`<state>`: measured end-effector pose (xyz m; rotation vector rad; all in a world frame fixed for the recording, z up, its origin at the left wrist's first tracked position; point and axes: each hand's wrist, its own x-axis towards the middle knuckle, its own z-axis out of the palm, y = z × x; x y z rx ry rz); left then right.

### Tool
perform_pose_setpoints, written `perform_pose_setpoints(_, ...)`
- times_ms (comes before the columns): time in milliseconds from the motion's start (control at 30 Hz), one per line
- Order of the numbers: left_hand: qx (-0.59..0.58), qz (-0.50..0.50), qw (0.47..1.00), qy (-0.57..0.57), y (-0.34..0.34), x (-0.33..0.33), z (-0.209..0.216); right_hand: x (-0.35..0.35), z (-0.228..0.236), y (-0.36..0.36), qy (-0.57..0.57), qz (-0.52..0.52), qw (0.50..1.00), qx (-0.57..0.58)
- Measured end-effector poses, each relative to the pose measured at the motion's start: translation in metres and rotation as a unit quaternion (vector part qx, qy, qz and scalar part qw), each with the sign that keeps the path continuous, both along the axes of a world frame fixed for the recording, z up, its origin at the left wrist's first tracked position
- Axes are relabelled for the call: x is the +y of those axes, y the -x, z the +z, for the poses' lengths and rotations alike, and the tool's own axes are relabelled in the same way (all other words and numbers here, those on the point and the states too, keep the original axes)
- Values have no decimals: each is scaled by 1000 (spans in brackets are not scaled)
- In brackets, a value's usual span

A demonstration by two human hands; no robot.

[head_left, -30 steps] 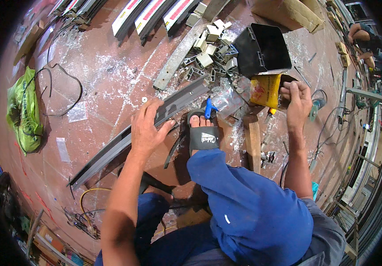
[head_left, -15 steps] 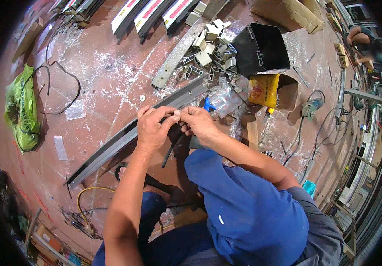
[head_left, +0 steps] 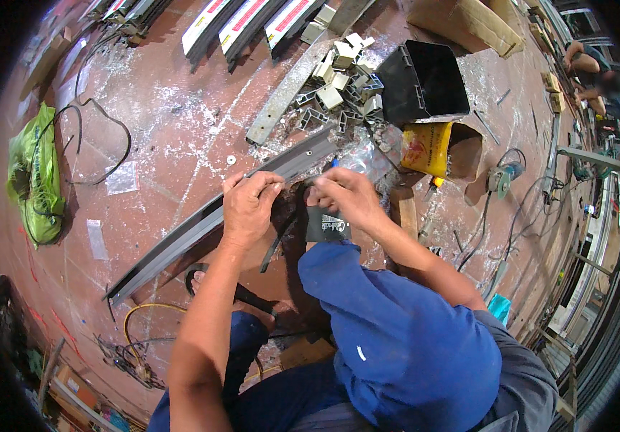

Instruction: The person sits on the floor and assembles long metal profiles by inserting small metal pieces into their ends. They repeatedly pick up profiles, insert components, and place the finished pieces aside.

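Two bare hands meet over a long dark grey metal channel strip (head_left: pixel 209 219), which lies slantwise on the reddish, dust-streaked floor (head_left: pixel 166 122). The left hand (head_left: pixel 251 209) presses down on the strip near its upper end, fingers curled over the edge. The right hand (head_left: pixel 342 198) has fingertips drawn together just beside the left; whether a small part is pinched there I cannot tell, it is too small to see. A dark sandal strap (head_left: pixel 328 225) sits right under the right hand.

Nearby: a heap of short pale metal offcuts (head_left: pixel 342 90), a black plastic bin (head_left: pixel 425 83), a yellow bag (head_left: pixel 425 147).

Risk, judged: the strip is long and pinned at one point only, so a push could swing it. Its cut edges lie against bare fingers and close by the foot.
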<state>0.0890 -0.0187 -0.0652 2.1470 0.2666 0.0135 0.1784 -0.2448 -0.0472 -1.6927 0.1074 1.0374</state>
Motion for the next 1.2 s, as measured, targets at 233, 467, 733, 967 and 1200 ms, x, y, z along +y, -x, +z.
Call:
perform_pose_setpoints(233,1,52,996,73,-1,-4,-7,-59,-31,6,327,194,809,-449)
perform_pose_setpoints(467,-17,34,996,85,-4,1,-2,-78,-49,-1,313,205,821,-430)
perform_pose_setpoints(733,61,76,974,204,-3,5,-15,-89,-21,-12,-42,-203,969,-137)
perform_pose_setpoints(967,124,123,921,347,-12,5,6,-28,10,-22,-242,-295,922,62)
perform_pose_setpoints(1200,47,147,908,389,-9,9,-7,57,-15,-1,-310,-256,912,85)
